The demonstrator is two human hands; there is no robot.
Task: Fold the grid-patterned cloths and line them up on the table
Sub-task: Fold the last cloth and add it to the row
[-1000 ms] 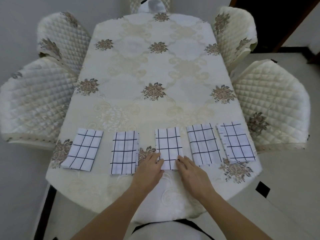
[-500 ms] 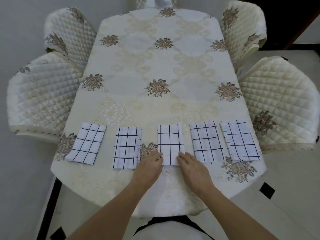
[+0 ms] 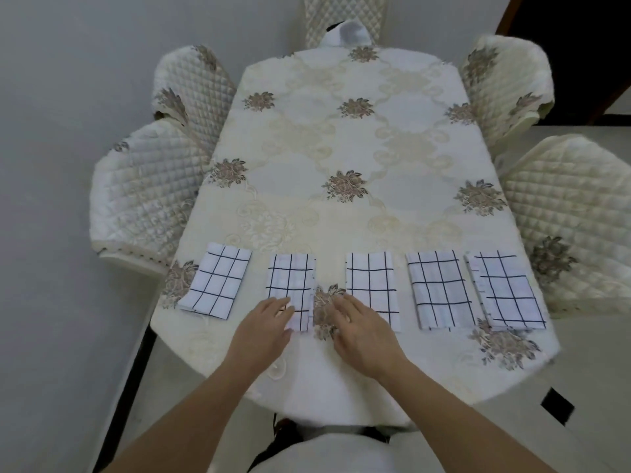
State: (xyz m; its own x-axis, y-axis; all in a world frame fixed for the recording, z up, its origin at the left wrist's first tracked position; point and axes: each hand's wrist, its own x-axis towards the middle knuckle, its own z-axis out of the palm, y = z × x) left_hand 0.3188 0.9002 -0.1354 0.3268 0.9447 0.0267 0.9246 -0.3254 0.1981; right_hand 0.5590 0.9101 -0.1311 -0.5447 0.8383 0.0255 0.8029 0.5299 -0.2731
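Five folded cloths [image 3: 372, 290], white with a black grid pattern. The tabletop [image 3: 341, 138] wears a cream cloth with pale scrollwork and brown-grey flower clusters. Quilted chair covers [image 3: 143, 199] are cream, diamond-stitched, with matching flowers. Pale grey floor [image 3: 51, 302].

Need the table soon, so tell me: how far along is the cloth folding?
Done: five folded cloths lie in a row on the table. In hand: the left hand rests on the second cloth from the left; the right hand lies flat by the middle cloth. Left: probably straightening; the leftmost cloth sits tilted.
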